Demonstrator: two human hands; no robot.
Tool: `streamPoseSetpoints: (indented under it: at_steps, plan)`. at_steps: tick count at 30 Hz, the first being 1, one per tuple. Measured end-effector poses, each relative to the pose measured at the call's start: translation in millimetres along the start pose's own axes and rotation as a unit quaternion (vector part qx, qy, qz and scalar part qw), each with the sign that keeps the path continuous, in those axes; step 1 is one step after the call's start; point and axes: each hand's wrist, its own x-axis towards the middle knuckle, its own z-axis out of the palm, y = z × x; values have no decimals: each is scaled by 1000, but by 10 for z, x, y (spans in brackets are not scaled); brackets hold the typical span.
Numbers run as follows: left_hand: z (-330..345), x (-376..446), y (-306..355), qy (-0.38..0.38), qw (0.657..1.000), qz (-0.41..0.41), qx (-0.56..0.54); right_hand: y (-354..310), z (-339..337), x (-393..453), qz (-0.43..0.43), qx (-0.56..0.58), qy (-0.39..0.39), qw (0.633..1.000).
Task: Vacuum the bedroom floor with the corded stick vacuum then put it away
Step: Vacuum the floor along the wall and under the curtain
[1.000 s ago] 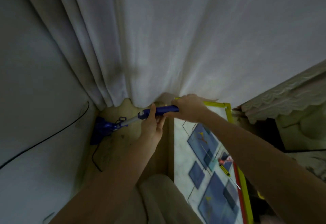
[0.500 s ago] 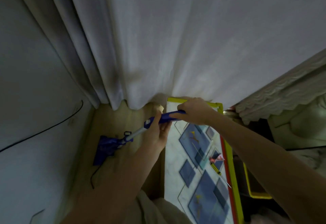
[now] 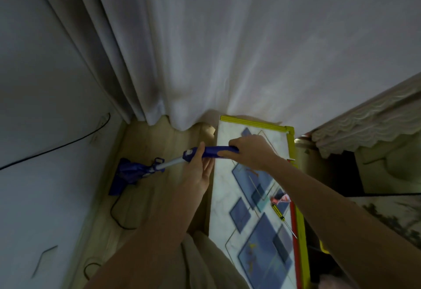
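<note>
Dim room, white curtain (image 3: 227, 49), wooden floor (image 3: 159, 143)

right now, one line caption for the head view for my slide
Both hands, left hand and right hand, grip the blue stick vacuum handle, its head on the wood floor beside the curtain.

This is looking like a room in a home, most likely a bedroom corner. A long pale curtain (image 3: 227, 49) is hanging in folds down to a light wood floor (image 3: 157, 143), meeting a plain painted wall (image 3: 45, 83) with a thin black cable (image 3: 57, 147) running across it. A small table (image 3: 230, 197) with a marble-and-blue patterned top and yellow edging is standing by the curtain, and a frilled lace cloth (image 3: 364, 129) is draping over furniture at the right.
</note>
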Motion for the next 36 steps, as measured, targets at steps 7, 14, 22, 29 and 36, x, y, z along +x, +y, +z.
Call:
streamPoseSetpoints:
  at_steps: [7,14,22,29,36]
  plan:
    - [-75,91,227,15,999,20,-24,-171,80,194,-13,-4,9,1000]
    - [-154,42,128,-3,999,5,-51,-165,87,97,-7,23,-6,1000]
    - [21,-40,27,-33,998,-5,-56,-48,-270,-54,-16,-25,-15,999]
    - [27,-71,-103,-23,998,-22,-50,-43,-188,-190,13,-6,-34,999]
    - [-182,-65,215,5,998,-3,-57,-303,27,94,-19,18,-9,1000]
